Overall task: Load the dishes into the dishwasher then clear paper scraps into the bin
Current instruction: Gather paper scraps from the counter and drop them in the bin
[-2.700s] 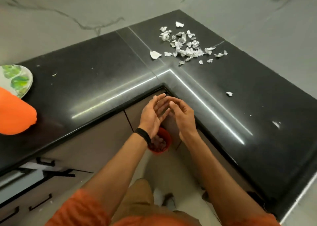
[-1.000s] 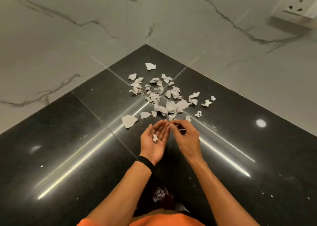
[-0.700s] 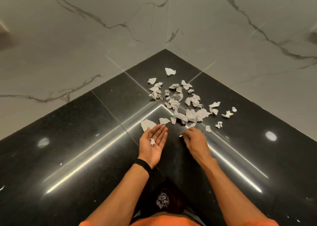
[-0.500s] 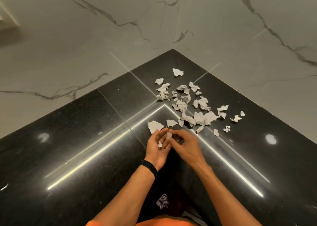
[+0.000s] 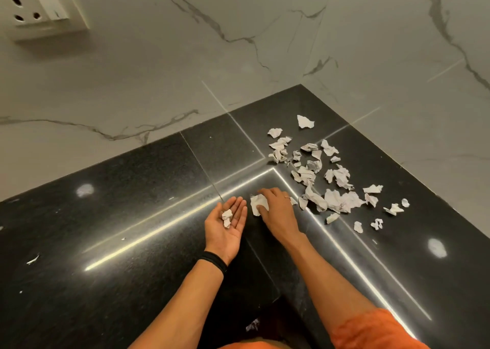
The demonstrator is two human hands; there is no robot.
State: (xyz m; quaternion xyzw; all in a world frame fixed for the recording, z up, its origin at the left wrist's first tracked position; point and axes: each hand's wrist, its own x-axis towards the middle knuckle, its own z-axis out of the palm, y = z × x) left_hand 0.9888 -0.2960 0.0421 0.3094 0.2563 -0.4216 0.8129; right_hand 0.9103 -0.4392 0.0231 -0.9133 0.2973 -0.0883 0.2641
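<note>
White crumpled small scraps (image 5: pixel 227 217) sit on the upturned fingers of the left hand (image 5: pixel 225 229), palm up, fingers straight and relaxed; right hand (image 5: pixel 275 213) is palm-down just beside it, thumb and fingers pinching a larger scrap (image 5: pixel 256 202) against the glossy black countertop (image 5: pixel 132 216); scrap pile (image 5: pixel 331 184), torn and wrinkled, spreads just right of that hand, toward the veined marble-look wall (image 5: pixel 185 70) corner.
</note>
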